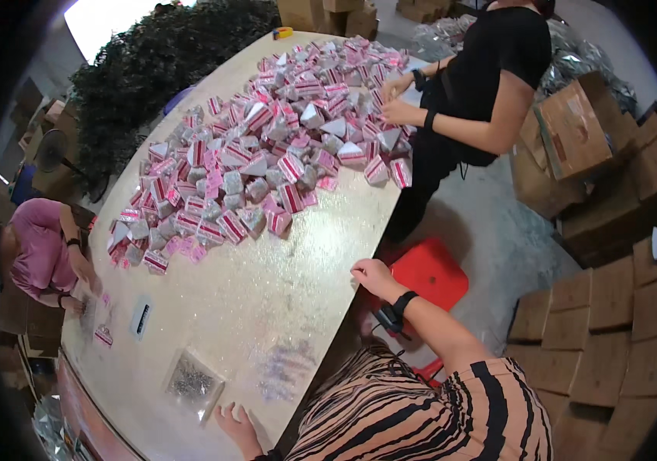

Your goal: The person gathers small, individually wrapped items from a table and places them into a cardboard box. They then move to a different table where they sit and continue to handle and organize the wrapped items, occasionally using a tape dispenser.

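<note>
Loosely spread at lower center, the left hand grasps nothing visible beside a shallow tray; whether they touch cannot be told. Right of the tray lie bluish bits, too blurred to identify; a careless sweep could scatter them off the table. At center, the right hand curls at the edge, any grip impossible to make out. Farther off, a heap of pink-and-silver packets fills upper center; a nudge might tip its rightmost pieces over the side, near a co-worker in black, head cropped by the frame.
</note>
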`<state>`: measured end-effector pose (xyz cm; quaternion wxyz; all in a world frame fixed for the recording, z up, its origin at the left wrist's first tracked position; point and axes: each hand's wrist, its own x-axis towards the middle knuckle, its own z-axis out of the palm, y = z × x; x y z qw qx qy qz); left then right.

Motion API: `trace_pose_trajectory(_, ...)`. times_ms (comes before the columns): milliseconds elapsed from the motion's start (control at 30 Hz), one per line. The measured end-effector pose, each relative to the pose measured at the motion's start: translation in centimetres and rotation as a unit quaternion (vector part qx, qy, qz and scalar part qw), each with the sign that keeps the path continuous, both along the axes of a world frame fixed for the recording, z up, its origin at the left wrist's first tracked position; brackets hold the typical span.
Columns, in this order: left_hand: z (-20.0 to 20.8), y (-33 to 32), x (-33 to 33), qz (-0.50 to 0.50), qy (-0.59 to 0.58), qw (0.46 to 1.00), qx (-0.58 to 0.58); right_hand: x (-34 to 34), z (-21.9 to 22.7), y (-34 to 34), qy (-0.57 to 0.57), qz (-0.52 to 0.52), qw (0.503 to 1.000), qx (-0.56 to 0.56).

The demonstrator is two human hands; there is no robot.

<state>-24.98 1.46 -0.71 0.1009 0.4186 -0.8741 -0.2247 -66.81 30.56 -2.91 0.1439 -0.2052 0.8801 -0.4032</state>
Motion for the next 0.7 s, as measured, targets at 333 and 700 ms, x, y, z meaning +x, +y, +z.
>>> trace_pose_trajectory(333,1.8,6.3,-10.5,-0.034,-0.017,0.999,-0.007,-10.3,0.6,7.5,-0.064,0.054,0.987,0.134)
trace_pose_trajectory(700,2.2,1.7,-17.8,0.182,0.27,0.824,0.464,-7.8,7.4,9.2,0.155,-0.029,0.981,-0.11)
